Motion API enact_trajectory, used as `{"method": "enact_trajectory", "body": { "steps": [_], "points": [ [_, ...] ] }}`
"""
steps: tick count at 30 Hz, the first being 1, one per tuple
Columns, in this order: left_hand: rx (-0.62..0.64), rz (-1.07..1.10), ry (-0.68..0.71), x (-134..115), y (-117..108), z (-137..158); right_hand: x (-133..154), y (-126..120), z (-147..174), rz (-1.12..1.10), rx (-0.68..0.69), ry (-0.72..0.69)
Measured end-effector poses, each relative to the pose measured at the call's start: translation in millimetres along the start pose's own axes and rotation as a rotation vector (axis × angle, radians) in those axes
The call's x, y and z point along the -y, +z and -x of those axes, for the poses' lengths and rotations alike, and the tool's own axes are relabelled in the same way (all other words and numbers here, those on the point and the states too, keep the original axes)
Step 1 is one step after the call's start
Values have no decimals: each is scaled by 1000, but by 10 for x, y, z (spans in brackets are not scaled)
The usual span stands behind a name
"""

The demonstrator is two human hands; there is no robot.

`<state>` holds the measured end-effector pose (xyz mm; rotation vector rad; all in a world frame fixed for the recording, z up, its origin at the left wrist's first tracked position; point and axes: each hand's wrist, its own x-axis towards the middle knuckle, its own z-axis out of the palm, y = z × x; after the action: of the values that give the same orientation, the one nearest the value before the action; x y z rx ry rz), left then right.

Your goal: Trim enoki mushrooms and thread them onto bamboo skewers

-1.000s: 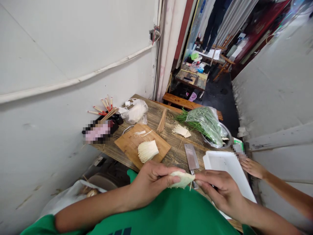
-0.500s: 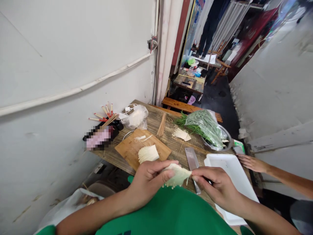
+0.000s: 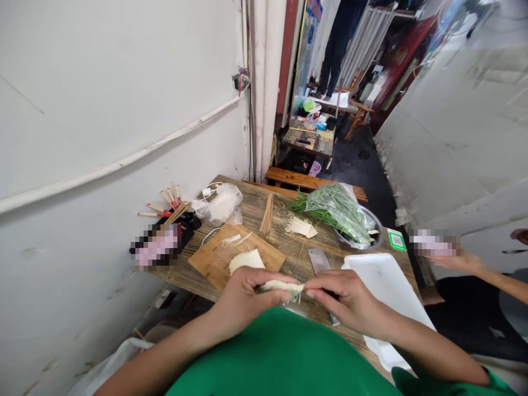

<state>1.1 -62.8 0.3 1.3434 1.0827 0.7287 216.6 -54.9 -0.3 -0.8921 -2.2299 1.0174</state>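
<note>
Close to my green shirt, my left hand (image 3: pixel 258 292) is closed on a thin bunch of enoki mushrooms (image 3: pixel 280 285), thumb below and fingers above. The fingertips of my right hand (image 3: pixel 342 294) pinch the right end of that same bunch. Behind my left hand, a larger piece of enoki (image 3: pixel 247 259) lies on the wooden cutting board (image 3: pixel 214 258) with a few loose strands. A cleaver (image 3: pixel 319 261) rests on the table just beyond my right hand, its handle partly hidden. Farther back lies another fanned bunch of enoki (image 3: pixel 302 226).
Thin skewers (image 3: pixel 267 213) lie behind the board, near a plastic bag (image 3: pixel 225 203). Bagged green chives (image 3: pixel 336 209) sit over a metal bowl (image 3: pixel 373 223). A white tray (image 3: pixel 381 280) occupies the table's right side. Another person's hand (image 3: pixel 457 261) holds a blurred object at right.
The enoki in my hands has turned from a broad face to a narrower edge. At right, the other person's hand has lifted away from the table. The view has shifted slightly.
</note>
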Motion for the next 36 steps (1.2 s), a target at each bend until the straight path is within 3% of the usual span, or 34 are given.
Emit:
{"method": "enact_trajectory", "body": {
  "steps": [11, 25, 30, 32, 33, 36],
  "points": [
    [-9, 27, -6, 8, 16, -50, -9, -97, 0, 93, 71, -46],
    [47, 183, -99, 24, 100, -10, 14, -10, 150, 59, 1, -93],
    [88, 118, -105, 25, 11, -86, -47, 5, 144, 16, -35, -62],
    [7, 45, -34, 22, -102, -169, -128, 38, 103, -12, -145, 32],
    [-96, -5, 25, 26, -160, -213, -176, 67, 66, -44, -225, 94],
    [-550, -190, 181, 96, -252, -326, -322, 235, -120, -243, -447, 266]
  ]
}}
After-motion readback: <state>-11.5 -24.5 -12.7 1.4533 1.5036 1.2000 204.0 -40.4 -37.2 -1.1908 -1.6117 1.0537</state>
